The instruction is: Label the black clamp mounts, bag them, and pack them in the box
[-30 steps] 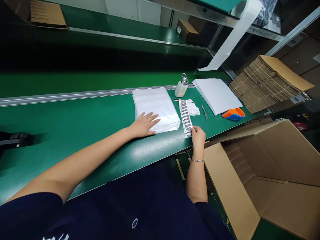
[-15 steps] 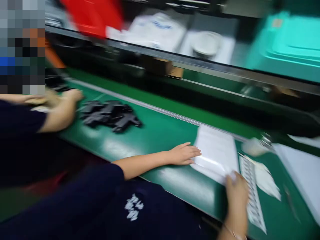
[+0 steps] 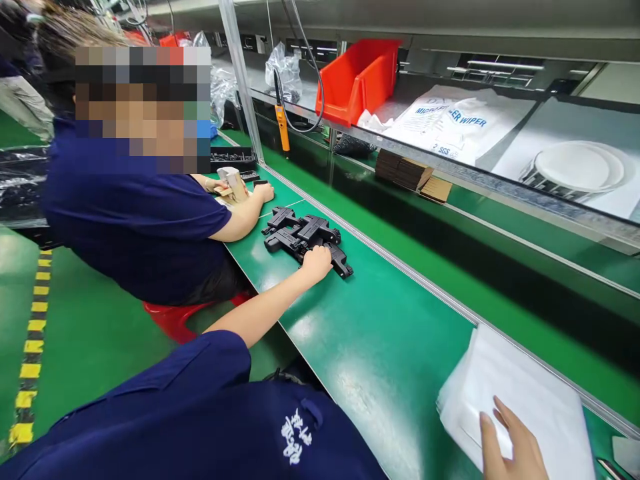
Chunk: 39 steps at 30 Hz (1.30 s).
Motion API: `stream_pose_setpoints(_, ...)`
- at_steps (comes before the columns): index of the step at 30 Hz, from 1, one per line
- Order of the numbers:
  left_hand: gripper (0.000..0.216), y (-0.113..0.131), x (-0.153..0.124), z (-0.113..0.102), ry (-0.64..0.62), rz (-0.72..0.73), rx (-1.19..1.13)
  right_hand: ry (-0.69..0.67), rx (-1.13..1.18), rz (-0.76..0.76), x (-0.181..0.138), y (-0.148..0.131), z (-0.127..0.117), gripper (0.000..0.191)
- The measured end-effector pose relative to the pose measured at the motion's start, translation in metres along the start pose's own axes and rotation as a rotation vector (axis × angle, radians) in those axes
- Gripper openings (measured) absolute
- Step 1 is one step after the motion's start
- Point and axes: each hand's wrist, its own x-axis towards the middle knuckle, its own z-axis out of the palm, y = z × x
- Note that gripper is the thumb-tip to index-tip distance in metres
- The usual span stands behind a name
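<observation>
My left hand (image 3: 317,264) reaches out to a small pile of black plastic parts (image 3: 313,230) on the green bench. Its fingers are curled round the near part; the fingertips are partly hidden. Each part looks like a blocky body with a narrower arm. At the lower right, my right hand (image 3: 517,447) is over a stack of thin white plastic bags (image 3: 530,390), with thumb and fingers apart. Whether it touches the top bag I cannot tell.
A co-worker (image 3: 135,207) in dark blue sits to the left, hands on the bench. Above runs a shelf with a red bin (image 3: 357,83), a wiper packet (image 3: 445,127) and white round discs (image 3: 580,167). An orange tool (image 3: 283,127) hangs by a cable. Folded cardboard (image 3: 405,172) lies beneath.
The view has swung left. My left hand has left the white bags and closed at the black parts. My right hand, pinched at the bags' edge before, now has its fingers apart over them.
</observation>
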Motion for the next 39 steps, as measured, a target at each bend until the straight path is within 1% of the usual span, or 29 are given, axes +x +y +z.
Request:
stream_pose_setpoints(3,0.048,0.004,0.004,-0.001,-0.004,-0.006,-0.192,-0.004,0.090,-0.072,-0.006,-0.018,0.010,0.056)
stream_pose_setpoints(5,0.050,0.010,-0.004,0.001,-0.039,0.044,-0.365,-0.041,0.167,-0.052,-0.014,-0.027,0.020,0.051)
stream_pose_setpoints(6,0.050,0.016,-0.013,0.006,-0.072,0.080,-0.464,-0.074,0.225,-0.038,-0.019,-0.032,0.026,0.048)
stream_pose_setpoints(8,0.053,0.037,-0.038,0.021,-0.167,0.153,-0.661,-0.168,0.370,-0.033,-0.030,-0.048,0.041,0.045)
stream_pose_setpoints(9,0.058,0.051,-0.055,0.031,-0.216,0.184,-0.740,-0.231,0.448,-0.063,-0.034,-0.058,0.050,0.047)
stream_pose_setpoints(11,0.065,0.081,-0.091,0.050,-0.319,0.206,-0.924,-0.303,0.566,-0.124,-0.040,-0.079,0.068,0.060)
stream_pose_setpoints(12,0.066,0.095,-0.108,0.057,-0.386,0.192,-1.062,-0.335,0.607,-0.140,-0.042,-0.088,0.075,0.068)
stream_pose_setpoints(13,0.066,0.107,-0.123,0.061,-0.464,0.168,-1.213,-0.334,0.623,-0.141,-0.043,-0.095,0.081,0.075)
stream_pose_setpoints(14,0.065,0.115,-0.134,0.061,-0.550,0.141,-1.366,-0.305,0.618,-0.134,-0.044,-0.099,0.084,0.080)
stream_pose_setpoints(16,0.068,0.122,-0.143,0.053,-0.746,0.109,-1.582,-0.222,0.570,-0.129,-0.044,-0.098,0.082,0.083)
stream_pose_setpoints(17,0.070,0.122,-0.141,0.046,-0.849,0.120,-1.613,-0.185,0.522,-0.142,-0.044,-0.093,0.077,0.081)
stream_pose_setpoints(19,0.077,0.116,-0.130,0.033,-1.044,0.143,-1.586,-0.154,0.368,-0.201,-0.045,-0.082,0.060,0.075)
stream_pose_setpoints(20,0.081,0.113,-0.125,0.029,-1.110,0.159,-1.532,-0.159,0.265,-0.248,-0.046,-0.076,0.050,0.070)
stream_pose_setpoints(21,0.083,0.112,-0.120,0.028,-1.130,0.180,-1.454,-0.173,0.158,-0.299,-0.046,-0.070,0.041,0.065)
stream_pose_setpoints(22,0.083,0.111,-0.117,0.029,-1.100,0.201,-1.361,-0.195,0.066,-0.351,-0.046,-0.066,0.033,0.059)
stream_pose_setpoints(23,0.080,0.111,-0.116,0.032,-1.039,0.224,-1.258,-0.219,0.006,-0.400,-0.046,-0.062,0.026,0.054)
stream_pose_setpoints(25,0.071,0.112,-0.120,0.041,-0.884,0.254,-1.090,-0.254,0.012,-0.458,-0.047,-0.056,0.017,0.048)
stream_pose_setpoints(26,0.068,0.113,-0.123,0.045,-0.812,0.257,-1.044,-0.246,0.070,-0.434,-0.047,-0.052,0.015,0.049)
stream_pose_setpoints(27,0.067,0.112,-0.126,0.049,-0.754,0.261,-1.021,-0.222,0.155,-0.359,-0.048,-0.048,0.014,0.050)
stream_pose_setpoints(28,0.066,0.111,-0.128,0.051,-0.705,0.273,-1.012,-0.204,0.260,-0.241,-0.049,-0.044,0.016,0.051)
stream_pose_setpoints(29,0.067,0.109,-0.131,0.051,-0.659,0.292,-1.007,-0.209,0.380,-0.090,-0.050,-0.040,0.019,0.052)
stream_pose_setpoints(31,0.070,0.103,-0.133,0.049,-0.598,0.352,-0.974,-0.294,0.639,0.225,-0.051,-0.036,0.030,0.057)
stream_pose_setpoints(32,0.072,0.101,-0.134,0.047,-0.587,0.391,-0.942,-0.358,0.761,0.339,-0.052,-0.035,0.035,0.058)
stream_pose_setpoints(33,0.074,0.099,-0.135,0.045,-0.582,0.427,-0.908,-0.411,0.861,0.408,-0.052,-0.036,0.040,0.057)
stream_pose_setpoints(34,0.076,0.098,-0.136,0.043,-0.577,0.451,-0.882,-0.425,0.927,0.435,-0.053,-0.037,0.043,0.054)
stream_pose_setpoints(35,0.077,0.099,-0.137,0.042,-0.571,0.451,-0.874,-0.399,0.947,0.418,-0.053,-0.040,0.043,0.050)
stream_pose_setpoints(36,0.077,0.100,-0.139,0.042,-0.572,0.418,-0.891,-0.350,0.920,0.359,-0.053,-0.042,0.042,0.046)
stream_pose_setpoints(37,0.075,0.102,-0.140,0.043,-0.592,0.350,-0.933,-0.292,0.853,0.265,-0.052,-0.045,0.038,0.042)
stream_pose_setpoints(39,0.070,0.105,-0.144,0.046,-0.681,0.167,-1.059,-0.189,0.670,0.029,-0.052,-0.048,0.027,0.036)
